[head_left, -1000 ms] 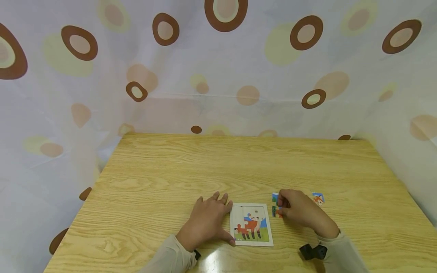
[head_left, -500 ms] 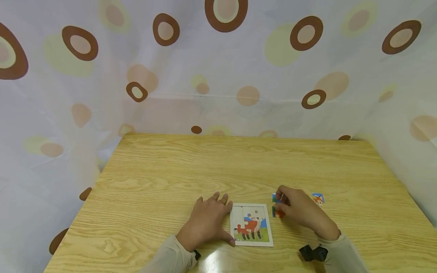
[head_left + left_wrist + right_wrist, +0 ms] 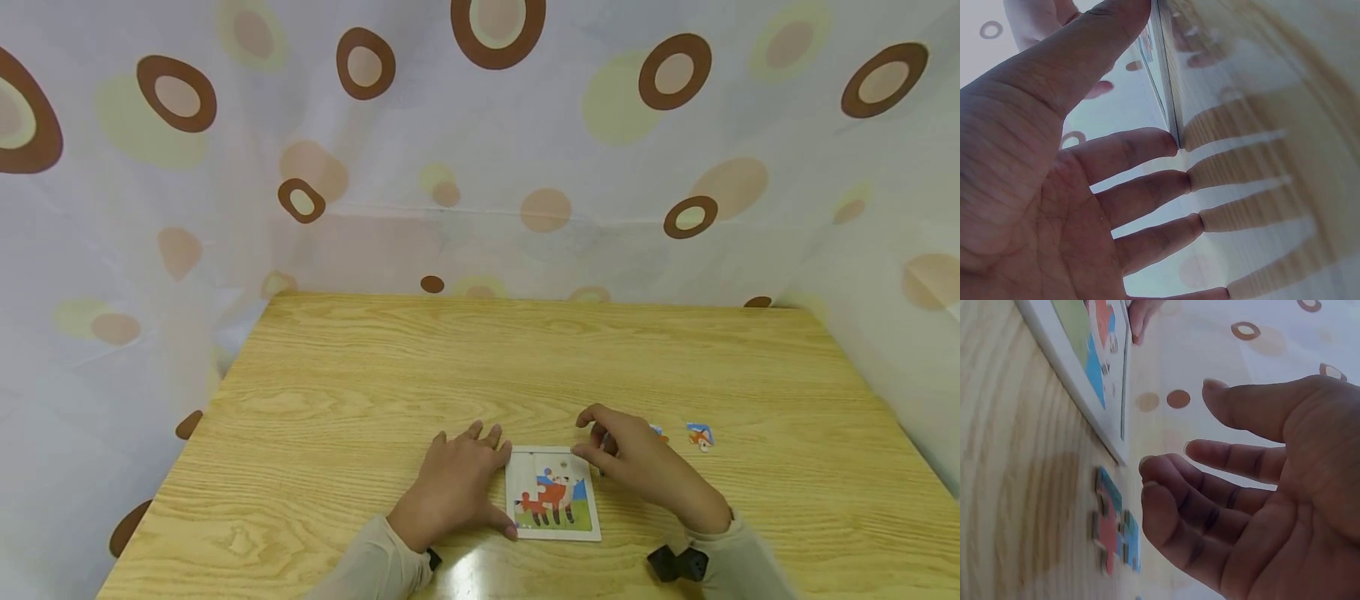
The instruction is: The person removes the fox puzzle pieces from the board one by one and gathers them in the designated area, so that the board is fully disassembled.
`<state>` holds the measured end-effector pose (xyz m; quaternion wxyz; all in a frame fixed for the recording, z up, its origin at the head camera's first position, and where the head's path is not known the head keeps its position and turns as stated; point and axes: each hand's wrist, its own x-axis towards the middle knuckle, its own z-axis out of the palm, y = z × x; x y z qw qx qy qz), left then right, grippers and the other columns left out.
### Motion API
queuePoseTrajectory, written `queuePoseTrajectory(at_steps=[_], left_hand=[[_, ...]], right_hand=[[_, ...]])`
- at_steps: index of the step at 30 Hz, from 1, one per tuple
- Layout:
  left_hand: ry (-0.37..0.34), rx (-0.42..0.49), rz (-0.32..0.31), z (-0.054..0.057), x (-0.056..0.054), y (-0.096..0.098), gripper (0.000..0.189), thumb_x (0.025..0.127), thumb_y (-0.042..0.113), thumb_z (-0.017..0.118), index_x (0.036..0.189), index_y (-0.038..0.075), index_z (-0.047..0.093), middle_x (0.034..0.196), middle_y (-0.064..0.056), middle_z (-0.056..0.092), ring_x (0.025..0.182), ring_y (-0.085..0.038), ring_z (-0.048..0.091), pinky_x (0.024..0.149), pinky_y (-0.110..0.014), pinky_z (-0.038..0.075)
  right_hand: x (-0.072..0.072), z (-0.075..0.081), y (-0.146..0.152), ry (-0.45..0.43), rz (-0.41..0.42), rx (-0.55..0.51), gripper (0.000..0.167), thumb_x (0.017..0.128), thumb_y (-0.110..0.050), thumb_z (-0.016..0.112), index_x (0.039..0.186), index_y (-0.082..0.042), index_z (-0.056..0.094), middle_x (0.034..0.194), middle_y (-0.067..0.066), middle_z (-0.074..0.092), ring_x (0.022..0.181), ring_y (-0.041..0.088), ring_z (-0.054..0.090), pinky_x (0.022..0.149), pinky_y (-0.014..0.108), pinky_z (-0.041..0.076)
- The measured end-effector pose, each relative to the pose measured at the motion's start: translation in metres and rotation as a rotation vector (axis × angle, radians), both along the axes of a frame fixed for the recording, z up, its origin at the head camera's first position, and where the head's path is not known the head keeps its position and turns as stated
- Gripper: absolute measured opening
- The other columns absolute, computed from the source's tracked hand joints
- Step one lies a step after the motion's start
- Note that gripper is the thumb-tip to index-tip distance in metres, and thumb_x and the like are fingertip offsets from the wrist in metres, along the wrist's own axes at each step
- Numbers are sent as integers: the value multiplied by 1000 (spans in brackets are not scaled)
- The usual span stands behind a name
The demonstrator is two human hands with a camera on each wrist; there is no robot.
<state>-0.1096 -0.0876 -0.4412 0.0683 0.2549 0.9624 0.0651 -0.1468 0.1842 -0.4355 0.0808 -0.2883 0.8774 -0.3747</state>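
one wood-grain table (image 3: 360,375) bears everything, with a dotted cloth (image 3: 495,250) beyond its far edge. one puzzle frame (image 3: 555,536) lies flat near the table's near edge, right of the middle. it looks light, thin and stiff, and could probably slide on the smooth top, so the rim seems the place to steady it.

there are two hands, well apart. the left hand (image 3: 453,487) has its fingers spread, thumb and index touching the frame's left side. the right hand (image 3: 645,467) is near the far right corner, fingers bent, thumb standing off, no piece visible between them.

i count at least three loose pieces: a mostly red piece (image 3: 1107,534) and a blue piece (image 3: 1132,542) close together right of the frame, and an orange-and-blue piece (image 3: 700,435) farthest right. the right hand may hide more. they look rigid and very light, with tabs that might chip; pinching opposite edges should suit. the fitted pieces are too small to count.
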Motion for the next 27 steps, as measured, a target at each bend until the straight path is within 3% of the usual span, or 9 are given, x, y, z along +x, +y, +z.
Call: queuePoseTrajectory(at_steps=[12,27], left_hand=[[-2,0,7,1,0,1,105,56,72,88,143,18,64,152,-8,55,140,-34,50,100,-65,46],[-4,34,21,1,-2,1,99,55,70,91,135,18,65,150,-9,56,138,-35,52,99,-66,46]], right_hand=[[11,-8,-24,-23,88,-29,30,100,-17,71,121,1,62,88,-5,60,65,3,53,57,25,49],[17,-10,-28,-54,107,48,18,95,-17,77,100,-6,63,83,-7,54,71,6,48,63,25,46]])
